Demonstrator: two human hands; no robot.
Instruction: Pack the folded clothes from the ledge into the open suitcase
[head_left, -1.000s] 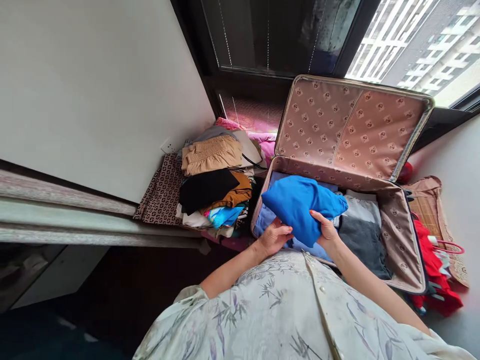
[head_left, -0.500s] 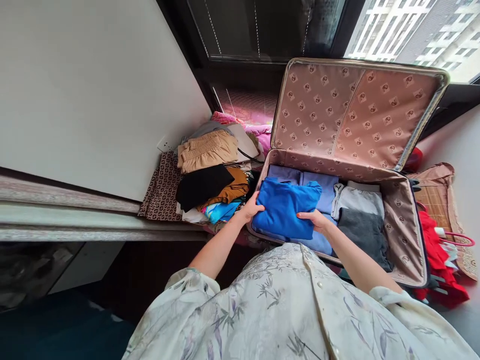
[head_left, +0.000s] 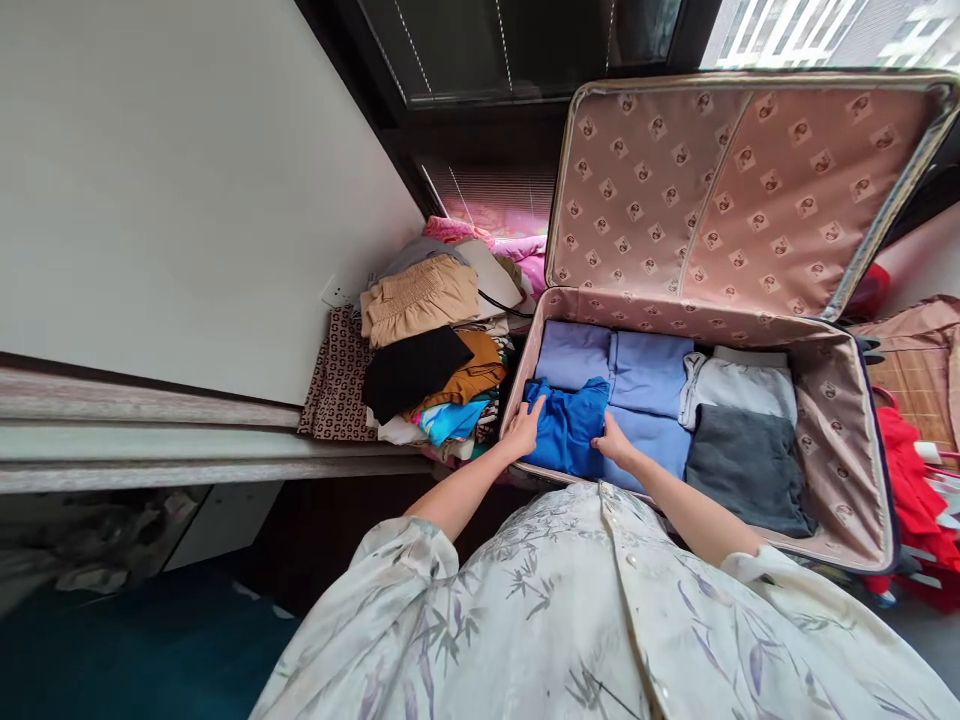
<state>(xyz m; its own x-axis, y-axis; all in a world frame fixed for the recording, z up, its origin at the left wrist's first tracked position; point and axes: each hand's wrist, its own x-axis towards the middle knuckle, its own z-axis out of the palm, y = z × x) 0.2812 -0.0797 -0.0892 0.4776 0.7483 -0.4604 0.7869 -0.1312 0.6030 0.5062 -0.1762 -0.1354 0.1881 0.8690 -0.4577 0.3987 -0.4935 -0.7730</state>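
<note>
Touching blue garment (head_left: 568,428) in suitcase (head_left: 836,440), near left: left hand (head_left: 523,432) and right hand (head_left: 618,443), fingers partly spread, grip indeterminable.

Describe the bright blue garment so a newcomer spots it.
Find the open, pink-lined suitcase. In its near left corner, between the left hand and right hand, sits the garment: deeper blue and more rumpled than the periwinkle clothes beside it.
</note>
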